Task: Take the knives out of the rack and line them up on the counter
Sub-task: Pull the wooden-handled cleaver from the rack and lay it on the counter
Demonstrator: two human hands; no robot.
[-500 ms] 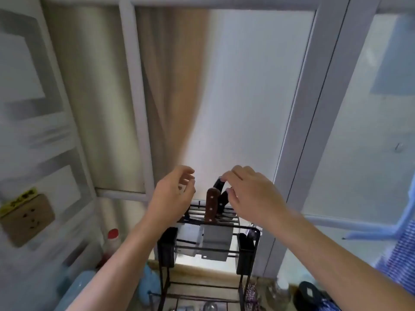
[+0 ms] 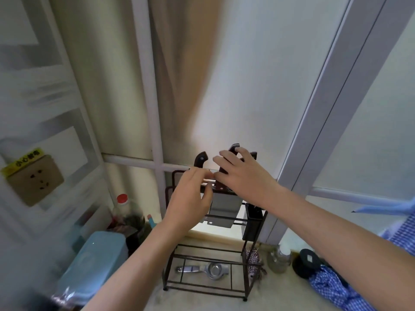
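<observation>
At the rack [image 2: 208,261], knives [image 2: 200,161] stand upright — handles toward twelve o'clock; right hand [image 2: 244,176] grips one handle, left hand [image 2: 190,198] loosely curled, holding nothing.

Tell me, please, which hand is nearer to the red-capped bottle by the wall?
Left. The left hand is up and to the right of the red-capped bottle; the right hand is farther right, at the knife handles.

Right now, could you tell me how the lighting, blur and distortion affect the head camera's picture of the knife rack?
Head view: backlit by the frosted window pane, so the black wire knife rack and dark knife handles read nearly as silhouettes; left wall and beige wall socket are smeared by motion blur; wide-angle bowing bends the grey window frame; both hands stay fairly sharp.
</observation>
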